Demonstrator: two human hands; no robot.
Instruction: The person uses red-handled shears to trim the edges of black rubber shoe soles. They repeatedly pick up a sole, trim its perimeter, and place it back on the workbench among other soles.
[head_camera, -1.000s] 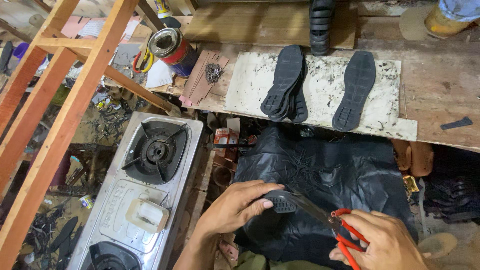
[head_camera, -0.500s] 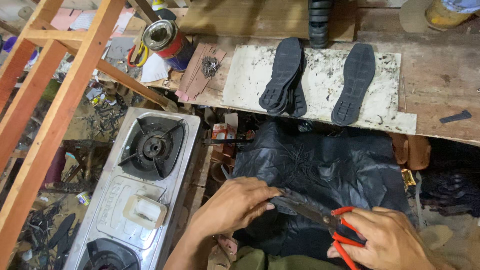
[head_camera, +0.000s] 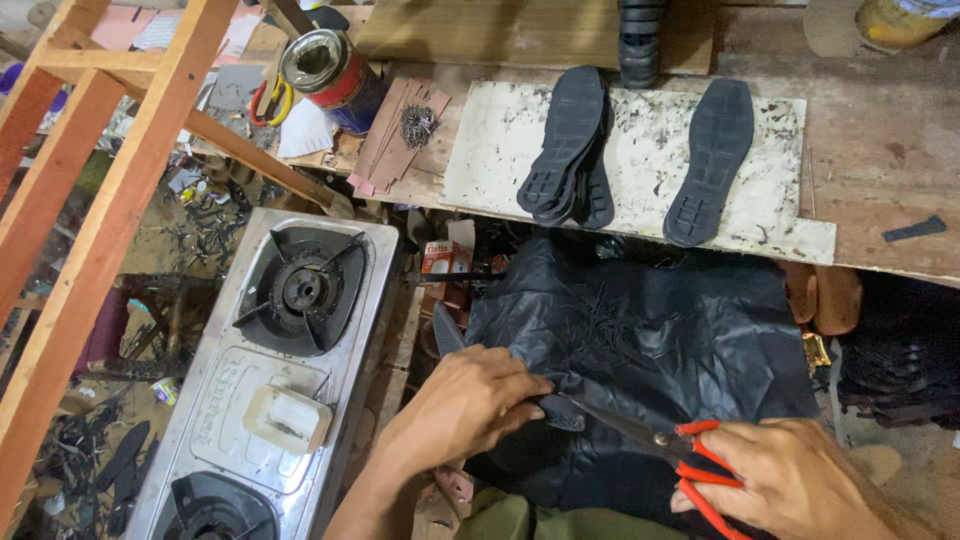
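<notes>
Both hands shifted slightly since earlier frame, scissors blades now closer to left fingers. Left hand (head_camera: 465, 410), lower centre, grip closed on small dark rubber piece (head_camera: 560, 411) over black plastic sheet (head_camera: 690, 340). Right hand (head_camera: 800, 480), lower right, fingers through red scissors (head_camera: 665, 445) handles, blades nearly shut at piece edge. Black soles (head_camera: 570, 150) on white board (head_camera: 640, 130) on worktop (head_camera: 880, 170), upper centre. Gas stove (head_camera: 290, 340) at left
</notes>
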